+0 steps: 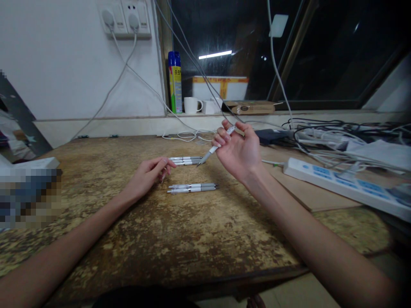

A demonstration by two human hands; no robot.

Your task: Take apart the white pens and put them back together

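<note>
The gray-and-white pen (210, 151) is grasped in the fingers of my right hand (239, 149), palm facing me. The barrel is tilted, tip pointing down and to the left, near the right ends of the far pen group (186, 161); I cannot tell whether it makes contact. My left hand (150, 171) is positioned at the left ends of that group, fingers loosely bent; I cannot tell whether it grips anything. The near pair of pens (194, 188) lies side by side on the worn wooden table (180, 239), tips to the right. At far right, a white power strip (334, 182) lies across a brown board (308, 194). On the windowsill, a spray can (175, 83) stands upright beside a white mug (191, 105).
</note>
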